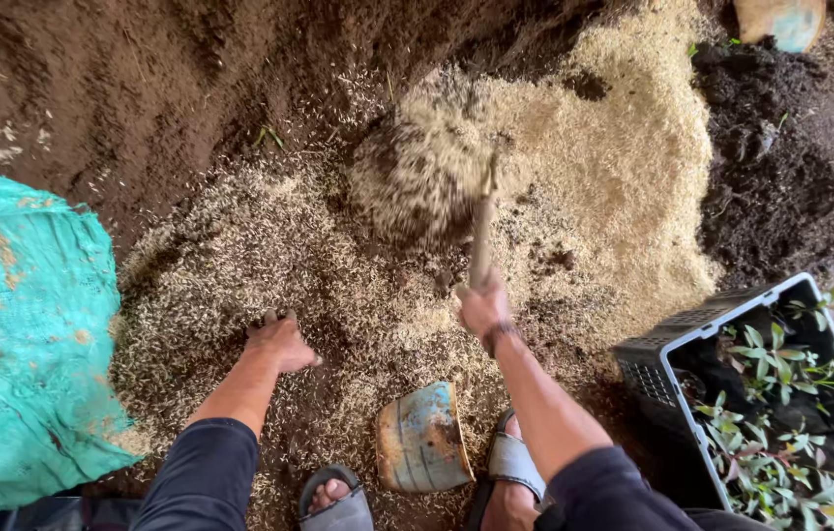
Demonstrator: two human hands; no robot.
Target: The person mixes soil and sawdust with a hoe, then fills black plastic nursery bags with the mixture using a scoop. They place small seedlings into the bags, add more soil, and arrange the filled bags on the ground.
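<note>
At four o'clock from your feet stands a dark plastic crate (678,344), packed with small leafy seedlings (781,413) in dark soil. Between your sandals (513,462) at six o'clock lies a rusty, blue-painted metal pot (422,440) on its side, a little soil inside its mouth. A second worn container (779,20) shows at the one o'clock edge, its contents out of sight.

Your right hand (484,307) is clamped around a wooden tool handle (482,231) that reaches toward twelve o'clock; its blurred head (417,177) carries a clump of husk and soil, lifted over the heap. Your left hand (279,342) presses down into the mixture at nine o'clock of the right, fingers curled into the husk; you cannot tell whether it grips anything.

The ground is bare earth: brown soil (122,88) at eleven o'clock, a broad spread of pale rice husk (624,167) in the middle, black compost (781,167) at two o'clock. A turquoise sack (24,334), dusted with husk, lies at nine o'clock.
</note>
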